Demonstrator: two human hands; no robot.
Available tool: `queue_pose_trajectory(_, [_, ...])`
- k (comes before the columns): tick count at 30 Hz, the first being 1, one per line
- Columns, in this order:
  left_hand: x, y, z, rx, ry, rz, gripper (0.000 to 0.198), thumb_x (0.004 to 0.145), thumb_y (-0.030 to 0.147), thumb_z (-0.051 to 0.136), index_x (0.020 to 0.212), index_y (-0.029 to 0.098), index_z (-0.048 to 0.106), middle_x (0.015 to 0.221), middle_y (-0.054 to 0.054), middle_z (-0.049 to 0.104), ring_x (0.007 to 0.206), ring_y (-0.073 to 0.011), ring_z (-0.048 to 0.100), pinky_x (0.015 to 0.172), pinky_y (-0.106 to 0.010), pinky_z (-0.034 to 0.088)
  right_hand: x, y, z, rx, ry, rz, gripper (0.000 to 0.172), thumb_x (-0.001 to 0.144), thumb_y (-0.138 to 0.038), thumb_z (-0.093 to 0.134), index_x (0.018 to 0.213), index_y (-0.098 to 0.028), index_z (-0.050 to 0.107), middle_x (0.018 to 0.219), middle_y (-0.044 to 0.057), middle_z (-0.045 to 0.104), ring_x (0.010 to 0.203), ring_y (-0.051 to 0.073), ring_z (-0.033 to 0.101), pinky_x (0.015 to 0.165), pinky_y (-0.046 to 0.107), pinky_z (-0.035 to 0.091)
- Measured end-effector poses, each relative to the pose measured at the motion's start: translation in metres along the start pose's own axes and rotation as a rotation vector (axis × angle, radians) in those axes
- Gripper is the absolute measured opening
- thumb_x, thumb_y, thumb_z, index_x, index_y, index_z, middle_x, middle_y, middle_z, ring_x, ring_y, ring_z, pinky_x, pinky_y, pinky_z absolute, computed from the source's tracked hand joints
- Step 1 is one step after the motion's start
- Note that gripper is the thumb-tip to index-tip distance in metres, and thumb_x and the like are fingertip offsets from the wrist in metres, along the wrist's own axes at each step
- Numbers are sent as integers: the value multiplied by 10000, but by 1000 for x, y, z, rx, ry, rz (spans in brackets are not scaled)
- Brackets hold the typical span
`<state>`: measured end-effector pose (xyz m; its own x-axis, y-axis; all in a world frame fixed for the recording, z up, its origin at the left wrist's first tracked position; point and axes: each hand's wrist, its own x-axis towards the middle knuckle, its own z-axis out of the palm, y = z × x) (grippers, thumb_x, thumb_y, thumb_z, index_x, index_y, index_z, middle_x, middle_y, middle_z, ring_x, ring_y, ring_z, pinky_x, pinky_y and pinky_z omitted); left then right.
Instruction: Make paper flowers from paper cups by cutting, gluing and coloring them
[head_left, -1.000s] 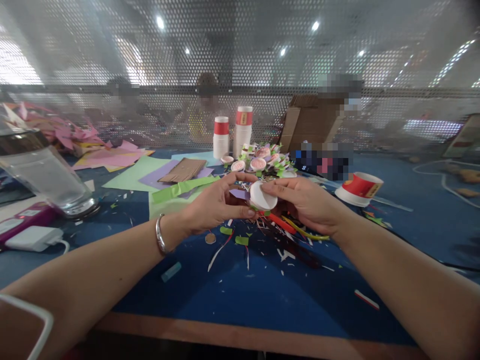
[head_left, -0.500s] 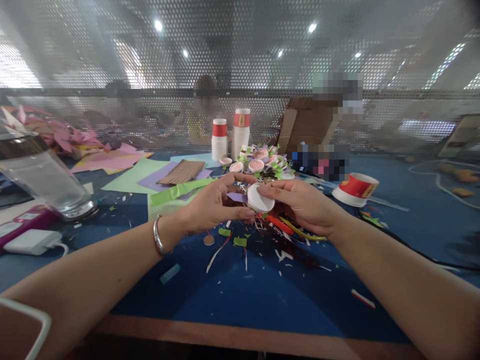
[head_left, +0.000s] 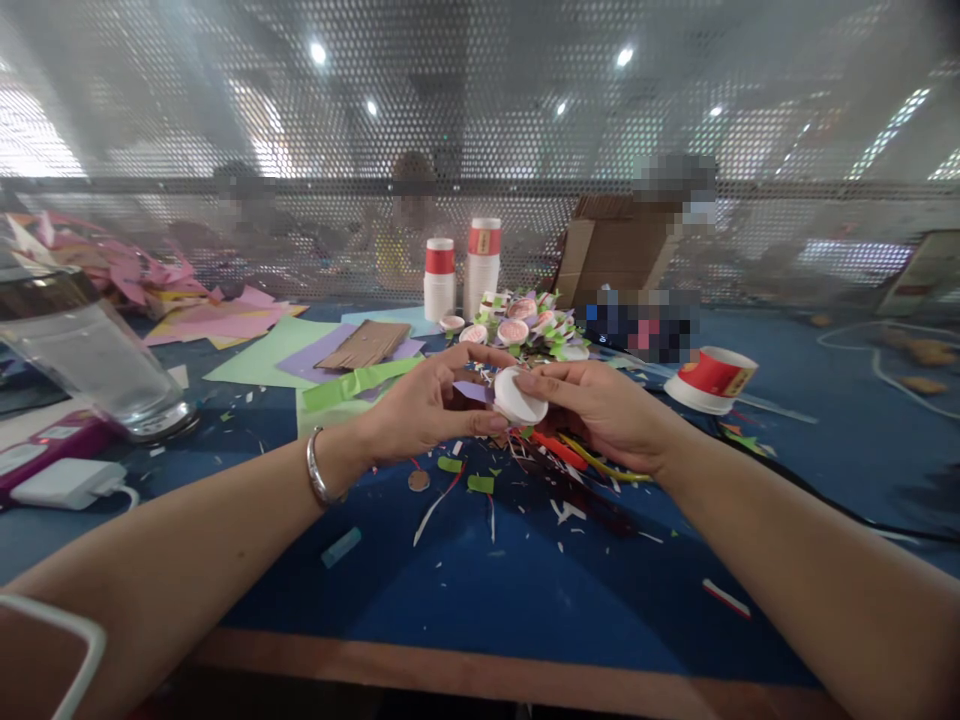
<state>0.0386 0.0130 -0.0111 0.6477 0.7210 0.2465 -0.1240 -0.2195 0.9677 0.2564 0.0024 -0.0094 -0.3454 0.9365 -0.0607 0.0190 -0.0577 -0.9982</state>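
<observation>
Left hand [head_left: 416, 405] and right hand [head_left: 619, 412] are both pinching this plain white round disc [head_left: 516, 402], kinda tilted, purple piece [head_left: 473, 391] showing beside it.

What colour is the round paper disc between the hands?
The round paper disc is white, shown in the head view.

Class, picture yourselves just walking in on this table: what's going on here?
A person holds a small white round piece up between both hands, the right hand's thumb on its face and the left hand at its edge. Under and around them, paper scraps litter the blue table. Beyond the hands sits a heap of round pieces with green bits, with two stacks of paper cups behind it.
</observation>
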Motion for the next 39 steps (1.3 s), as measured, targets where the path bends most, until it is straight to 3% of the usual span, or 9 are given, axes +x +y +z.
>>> queue_pose_trajectory(8, [-3,5,3,-142,101,-49,518,801,194,802,1249,194,544,791,-18,751,718,-142,716,692,-239,548,-4,-6,5,15,60,-15,333,713,-485,867,784,-176,765,768,38,741,613,109,595,572,244,466])
queue_pose_trajectory(12, [-4,6,10,-232,214,-63,560,787,216,810,1273,186,534,819,-23,748,724,-150,703,706,-263,568,-4,-6,8,41,76,-43,349,667,-497,892,739,-193,736,770,26,735,648,125,610,616,264,476])
queue_pose_trajectory(17, [-4,5,17,-275,303,-88,594,750,172,822,1256,182,510,783,-1,728,701,-149,697,686,-266,569,-4,-2,9,-14,60,-70,348,710,-525,862,768,-204,742,777,17,730,678,132,617,651,270,479])
queue_pose_trajectory(22, [-1,1,15,-334,412,-119,380,782,164,788,1111,181,600,840,1,715,714,-131,677,659,-262,555,-4,0,8,-104,78,-101,377,717,-559,846,764,-200,739,713,2,701,623,109,566,611,262,447])
queue_pose_trajectory(25, [0,-1,14,-327,346,-166,175,795,213,788,915,142,682,855,-27,726,757,-128,678,694,-259,552,-4,0,8,-187,82,-135,395,744,-587,814,785,-203,737,726,5,700,624,118,557,603,275,433])
queue_pose_trajectory(27, [0,-2,14,-292,292,-196,147,792,233,795,847,118,721,866,-53,737,780,-134,683,716,-256,550,-5,-1,8,-236,74,-146,404,755,-608,795,808,-211,737,771,17,722,651,134,582,620,287,443])
queue_pose_trajectory(33, [3,-5,5,-333,483,-226,127,835,200,738,915,102,746,905,-100,754,706,-138,675,666,-265,558,-6,-9,-1,-385,149,-200,417,854,-616,694,705,-227,691,704,20,704,600,127,581,604,296,457])
queue_pose_trajectory(39, [5,-4,0,-371,595,-310,148,867,169,690,989,91,718,924,-131,764,651,-159,705,625,-284,591,-3,-12,-15,-621,168,-242,290,852,-508,724,765,-233,696,712,31,735,630,161,632,630,326,482])
